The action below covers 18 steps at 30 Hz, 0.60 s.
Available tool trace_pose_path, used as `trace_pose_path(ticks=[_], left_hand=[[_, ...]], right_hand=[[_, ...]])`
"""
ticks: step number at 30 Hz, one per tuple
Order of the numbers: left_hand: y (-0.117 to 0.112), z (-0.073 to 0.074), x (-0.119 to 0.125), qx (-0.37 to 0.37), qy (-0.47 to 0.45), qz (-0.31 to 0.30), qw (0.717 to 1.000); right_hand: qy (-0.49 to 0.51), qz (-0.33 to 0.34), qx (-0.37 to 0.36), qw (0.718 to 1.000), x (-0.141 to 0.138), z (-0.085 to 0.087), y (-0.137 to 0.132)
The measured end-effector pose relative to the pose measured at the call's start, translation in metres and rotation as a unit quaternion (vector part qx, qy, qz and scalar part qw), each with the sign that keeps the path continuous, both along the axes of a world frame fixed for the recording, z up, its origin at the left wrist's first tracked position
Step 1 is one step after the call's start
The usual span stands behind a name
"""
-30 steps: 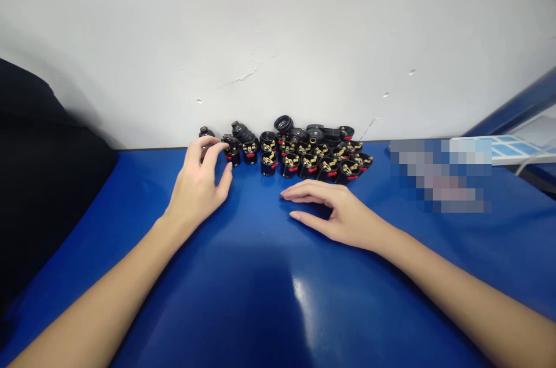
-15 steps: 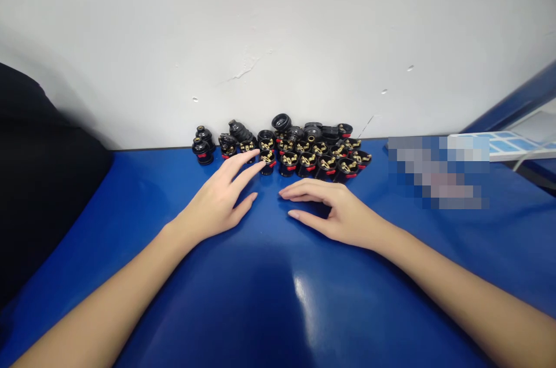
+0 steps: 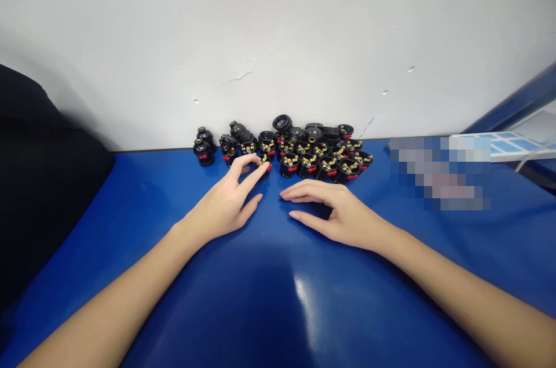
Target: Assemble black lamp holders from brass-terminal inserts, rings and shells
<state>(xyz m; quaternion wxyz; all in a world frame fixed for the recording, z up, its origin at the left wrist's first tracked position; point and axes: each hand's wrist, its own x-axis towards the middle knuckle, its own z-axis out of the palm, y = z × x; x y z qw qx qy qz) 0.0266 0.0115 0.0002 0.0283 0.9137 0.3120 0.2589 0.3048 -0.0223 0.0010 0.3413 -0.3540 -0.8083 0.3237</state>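
Note:
A cluster of small black lamp-socket parts with brass contacts and red tabs stands along the white wall on the blue table. My left hand reaches to the cluster's front left. Its fingertips pinch one socket part. Two assembled black sockets stand apart at the left end of the row. My right hand lies flat on the table just in front of the cluster, fingers stretched out, holding nothing.
A large black shape fills the left edge. A blurred patch lies on the table at the right. Behind it is a white and blue sheet, beside a blue sloping edge.
My left hand left the sockets at the far left, moved right along the row and closed its fingertips on a front socket part. My right hand has stayed still.

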Motion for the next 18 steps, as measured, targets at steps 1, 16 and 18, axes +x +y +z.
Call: trace_pose_path(ticks=[1,16,18], left_hand=[[-0.0002,0.0002,0.0003,-0.006,-0.008,-0.002,1.0],[0.0025,-0.0016,-0.0048,-0.055,-0.097,-0.008,0.994],[0.0016,-0.0004,-0.0047,-0.063,-0.108,-0.026,0.992]], right_hand=[[0.0,0.0,0.001,1.0,0.0001,0.0003,0.0],[0.004,-0.003,-0.002,1.0,-0.0004,-0.0023,-0.0002],[0.021,-0.014,-0.016,1.0,-0.0005,-0.0046,-0.001]])
